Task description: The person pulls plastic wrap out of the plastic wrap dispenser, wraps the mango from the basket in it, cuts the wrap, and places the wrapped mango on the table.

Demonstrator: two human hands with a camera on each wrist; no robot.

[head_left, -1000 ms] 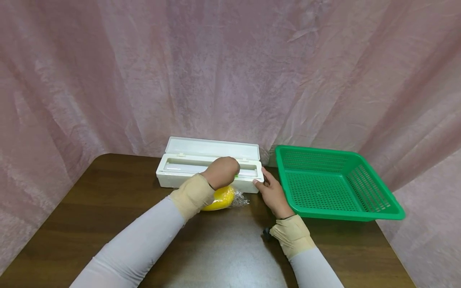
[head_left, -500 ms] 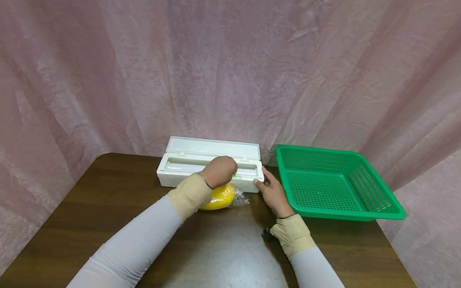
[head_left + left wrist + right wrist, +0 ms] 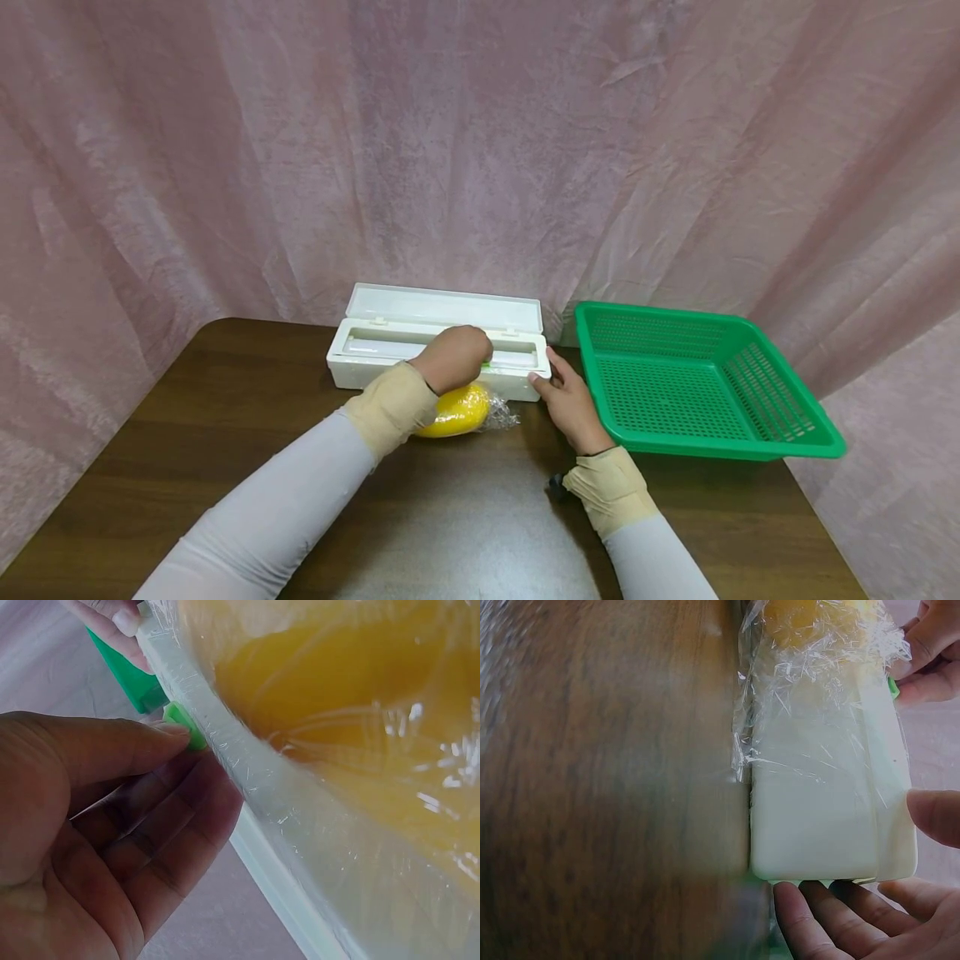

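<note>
A white cling film dispenser (image 3: 360, 373) stands on the table with its lid (image 3: 442, 305) raised and a white roll (image 3: 375, 348) inside. Along its front edge my left hand (image 3: 452, 358) pinches a small green slider (image 3: 185, 726) between thumb and fingers. At the dispenser's right end my right hand (image 3: 573, 408) grips the box, thumb on the front top edge and fingers against the end. A rounded yellow thing (image 3: 459, 408) wrapped in clear film (image 3: 501, 414) lies in front of the box, partly hidden by my left wrist; its kind is unclear.
To the right of the dispenser, a green plastic basket (image 3: 667, 445) with perforated sides stands close to my right hand. A pink curtain (image 3: 480, 150) hangs behind the brown wooden table (image 3: 225, 400).
My left hand has shifted slightly left along the dispenser's front edge, with the green slider in its fingers. The right hand keeps its hold on the box end.
</note>
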